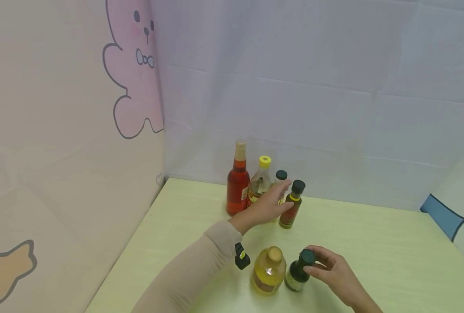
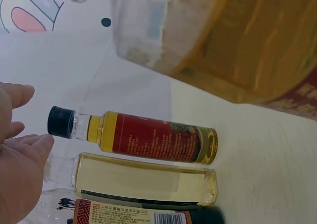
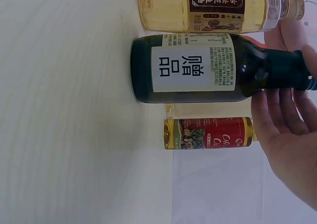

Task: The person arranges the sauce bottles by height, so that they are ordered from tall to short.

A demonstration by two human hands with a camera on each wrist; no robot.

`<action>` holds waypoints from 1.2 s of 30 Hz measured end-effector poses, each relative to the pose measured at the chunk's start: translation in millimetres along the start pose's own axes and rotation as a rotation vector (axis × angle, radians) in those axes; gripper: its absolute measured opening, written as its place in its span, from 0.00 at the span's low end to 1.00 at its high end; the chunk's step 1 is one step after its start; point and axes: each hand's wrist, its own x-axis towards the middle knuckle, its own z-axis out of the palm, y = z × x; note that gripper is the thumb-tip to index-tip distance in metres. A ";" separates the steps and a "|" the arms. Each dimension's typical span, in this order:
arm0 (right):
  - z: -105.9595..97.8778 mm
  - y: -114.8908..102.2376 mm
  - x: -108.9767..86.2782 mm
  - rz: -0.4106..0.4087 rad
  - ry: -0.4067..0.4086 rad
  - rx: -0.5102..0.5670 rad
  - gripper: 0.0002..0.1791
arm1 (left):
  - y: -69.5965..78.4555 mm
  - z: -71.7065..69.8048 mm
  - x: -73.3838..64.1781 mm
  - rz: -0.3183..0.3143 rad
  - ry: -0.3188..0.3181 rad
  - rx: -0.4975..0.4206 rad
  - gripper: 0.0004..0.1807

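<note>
My right hand [image 1: 335,271] pinches a dark green glass bottle [image 1: 294,278] at its capped neck, thumb on one side and fingers on the other. That bottle stands upright, and its white label [image 3: 185,69] shows in the right wrist view. Just left of it is a squat bottle of golden oil [image 1: 269,274] with a tan cap. Farther back, my left hand [image 1: 269,206] reaches over the table with fingers extended and holds nothing. Its fingertips are close to the black cap [image 2: 61,122] of a slim olive oil bottle [image 1: 290,214] with a red label.
Beside the olive oil, a row continues leftward: a dark-capped clear bottle [image 1: 281,175], a yellow-capped bottle [image 1: 260,180] and a tall red bottle [image 1: 237,187]. My left forearm partly covers their lower parts. Behind the pale table [image 1: 372,234] hangs a white cloth [image 1: 314,108].
</note>
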 end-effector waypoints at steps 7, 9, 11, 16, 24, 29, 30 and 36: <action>-0.8 0.4 0.2 0.011 0.002 -0.003 0.27 | -5.8 0.9 -7.7 0.016 -0.020 -0.063 0.34; -1.0 0.4 0.2 0.012 0.003 -0.002 0.27 | -8.0 0.9 -9.4 0.012 -0.025 -0.073 0.34; -1.1 0.4 0.3 0.013 0.004 -0.001 0.27 | -9.5 0.5 -11.1 0.009 -0.033 -0.090 0.33; -1.0 0.1 0.2 0.006 0.007 -0.005 0.26 | -10.1 -1.6 -17.4 0.008 -0.059 -0.141 0.33; -1.5 1.6 1.0 0.012 -0.006 0.007 0.27 | -13.7 -1.5 -28.0 -0.033 -0.097 -0.173 0.33; -1.8 1.7 0.5 0.001 -0.012 0.009 0.27 | -17.6 -0.6 -32.6 -0.017 -0.108 -0.185 0.32; -1.8 1.8 0.5 0.000 -0.015 0.010 0.26 | -18.1 -0.4 -33.9 -0.015 -0.110 -0.189 0.32; -2.0 2.1 0.8 0.014 -0.023 0.022 0.26 | -18.7 -0.4 -40.7 -0.006 -0.136 -0.223 0.30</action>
